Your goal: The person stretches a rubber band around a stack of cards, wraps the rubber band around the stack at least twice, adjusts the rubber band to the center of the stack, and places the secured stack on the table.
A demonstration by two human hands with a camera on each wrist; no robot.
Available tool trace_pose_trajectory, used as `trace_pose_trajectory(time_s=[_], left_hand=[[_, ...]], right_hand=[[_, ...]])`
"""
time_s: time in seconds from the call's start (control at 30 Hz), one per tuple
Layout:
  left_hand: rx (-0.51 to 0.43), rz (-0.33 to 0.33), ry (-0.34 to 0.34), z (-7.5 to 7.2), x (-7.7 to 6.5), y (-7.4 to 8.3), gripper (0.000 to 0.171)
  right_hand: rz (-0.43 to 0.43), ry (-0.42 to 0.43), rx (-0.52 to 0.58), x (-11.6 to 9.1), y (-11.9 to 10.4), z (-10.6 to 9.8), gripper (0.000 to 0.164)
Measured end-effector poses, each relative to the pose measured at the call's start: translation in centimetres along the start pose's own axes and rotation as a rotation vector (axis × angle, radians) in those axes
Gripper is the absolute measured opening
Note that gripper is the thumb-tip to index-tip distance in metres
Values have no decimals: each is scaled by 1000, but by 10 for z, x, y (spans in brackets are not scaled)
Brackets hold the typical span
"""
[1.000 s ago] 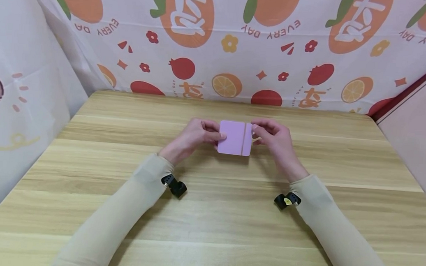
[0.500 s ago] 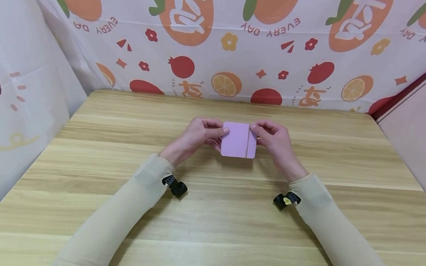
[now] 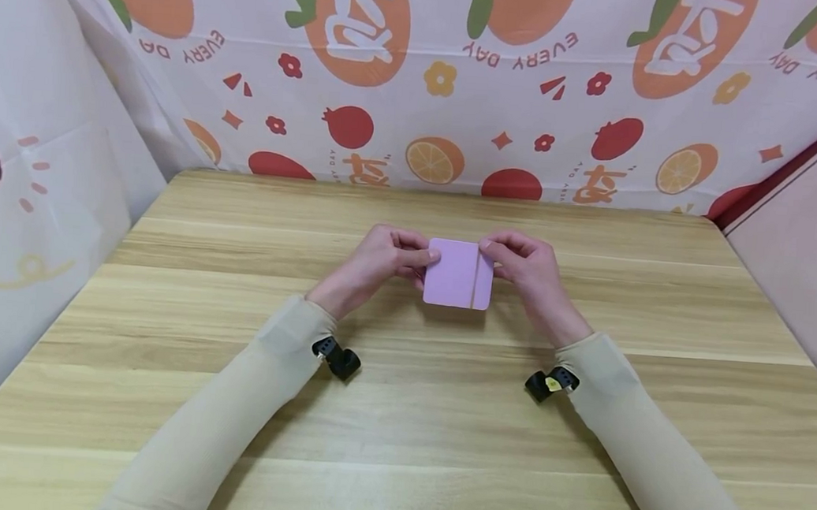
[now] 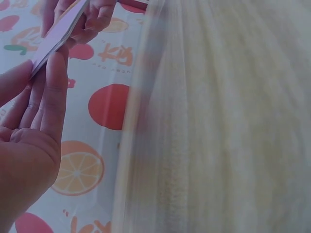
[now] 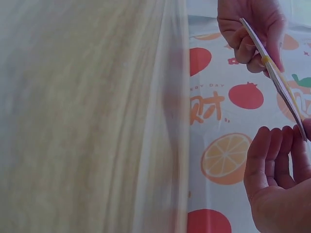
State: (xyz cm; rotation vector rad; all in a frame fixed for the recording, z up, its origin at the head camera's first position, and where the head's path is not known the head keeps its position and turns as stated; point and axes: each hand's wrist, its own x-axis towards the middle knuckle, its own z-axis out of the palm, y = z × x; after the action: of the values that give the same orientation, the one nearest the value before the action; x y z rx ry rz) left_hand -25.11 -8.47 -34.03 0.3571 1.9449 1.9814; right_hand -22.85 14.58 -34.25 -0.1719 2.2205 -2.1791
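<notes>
A small square purple notebook [image 3: 451, 275] is held up over the table, its cover facing the head camera. An elastic band [image 3: 475, 282] runs down near its right side. My left hand [image 3: 378, 261] pinches the left edge, thumb on the cover and fingers behind. At the upper right corner, my right hand [image 3: 530, 265] pinches it with the thumb near the band. Both wrist views show the notebook nearly edge-on; in the right wrist view its page edges [image 5: 284, 90] look closed together, with the yellowish band wrapped round them.
The wood-grain table [image 3: 397, 412] spreads under both forearms. Behind it hangs a white cloth [image 3: 422, 58] with fruit prints, and a pale cloth [image 3: 46, 143] lines the left side. A black wrist camera [image 3: 340, 361] sits on each cuff.
The notebook has shifted slightly right and its lower edge has come down a little. My right thumb has moved from beside the edge onto the cover's upper right corner.
</notes>
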Motion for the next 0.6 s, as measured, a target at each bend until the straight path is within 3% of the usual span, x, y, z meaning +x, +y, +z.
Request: trace_pose_trajectory(time_s=[0.13,0.3,0.6], left_hand=[[15,5,1,1,0,2,16],[3,7,-6,2,1,1,14],[23,1,-11,4,0,2,13]], right_hand=[[1,-19,-5,-1,0,-3,28],[1,-27,10,-1,0,-4,17],[24,-10,-64,2,3,-4,26]])
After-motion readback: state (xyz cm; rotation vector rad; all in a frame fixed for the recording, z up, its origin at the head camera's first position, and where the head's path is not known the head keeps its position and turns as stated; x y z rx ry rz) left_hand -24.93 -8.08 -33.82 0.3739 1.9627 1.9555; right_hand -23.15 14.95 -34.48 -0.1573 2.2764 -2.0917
